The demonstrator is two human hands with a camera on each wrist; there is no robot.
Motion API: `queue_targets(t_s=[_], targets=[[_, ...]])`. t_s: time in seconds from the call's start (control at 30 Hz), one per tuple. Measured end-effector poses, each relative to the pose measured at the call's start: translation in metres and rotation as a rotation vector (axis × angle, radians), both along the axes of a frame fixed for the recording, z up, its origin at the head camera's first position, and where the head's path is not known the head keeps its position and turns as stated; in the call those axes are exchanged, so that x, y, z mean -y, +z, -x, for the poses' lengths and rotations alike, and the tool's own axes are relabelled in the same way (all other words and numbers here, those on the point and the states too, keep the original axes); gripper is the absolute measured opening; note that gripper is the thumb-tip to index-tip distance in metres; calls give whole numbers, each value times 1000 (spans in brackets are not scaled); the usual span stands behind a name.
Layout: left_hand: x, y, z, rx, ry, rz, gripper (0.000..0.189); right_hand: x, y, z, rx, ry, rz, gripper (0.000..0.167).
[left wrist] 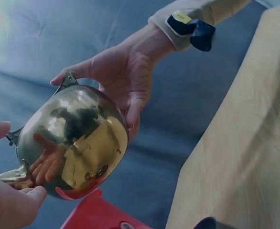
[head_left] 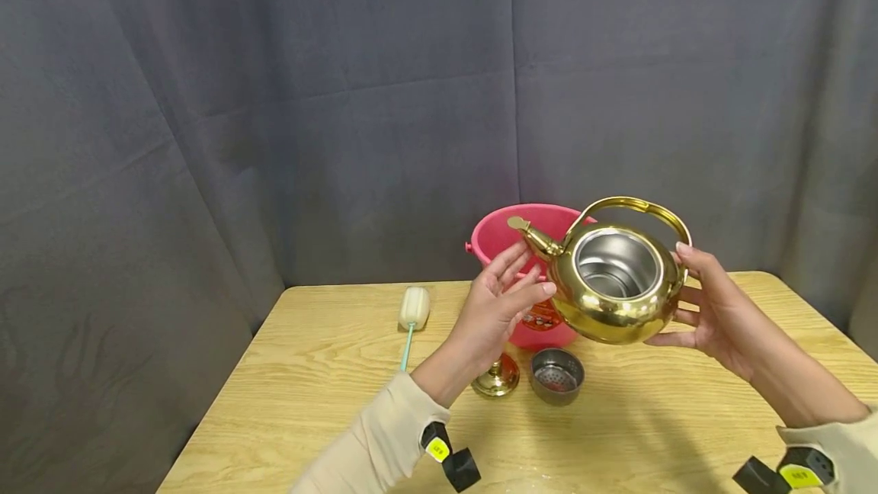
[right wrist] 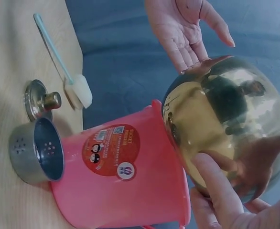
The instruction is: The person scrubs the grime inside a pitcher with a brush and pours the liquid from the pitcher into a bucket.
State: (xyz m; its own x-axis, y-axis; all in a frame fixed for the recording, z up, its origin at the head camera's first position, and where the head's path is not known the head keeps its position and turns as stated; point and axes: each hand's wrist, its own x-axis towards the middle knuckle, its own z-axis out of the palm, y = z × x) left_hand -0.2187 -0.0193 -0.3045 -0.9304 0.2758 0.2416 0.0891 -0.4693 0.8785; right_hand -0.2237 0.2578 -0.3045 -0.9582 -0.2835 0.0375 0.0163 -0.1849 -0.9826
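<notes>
A shiny gold teapot (head_left: 617, 319) with a steel inside is held up over the table, lidless and tilted so its mouth faces me. My right hand (head_left: 720, 315) grips its right side, thumb by the base of the arched handle and fingers along the lower body. On the spout side, my left hand (head_left: 490, 311) has its fingers extended, fingertips right at the spout (left wrist: 11, 175) and thumb close to the body. The gold lid (head_left: 495, 378), knob on top, lies below on the table, partly hidden by the left wrist. Beside it stands a perforated steel strainer cup (head_left: 557, 376).
A pink bucket (right wrist: 125, 191) with a red label stands behind the teapot, partly covered by it. Left of it lies a white sponge brush (head_left: 414, 306) with a green handle. The wooden table (head_left: 274, 402) ends near a grey curtain (head_left: 384, 136).
</notes>
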Motion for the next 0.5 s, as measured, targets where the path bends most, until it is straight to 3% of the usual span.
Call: queue_targets(t_s=[0.2,0.5], targets=[[-11,-11,-4,29,15,-23,66,0,-6,-4,4,6,42,38],[-32,-35,-16,39,24,-89,70,1,-15,-8,36,-11,51,38]])
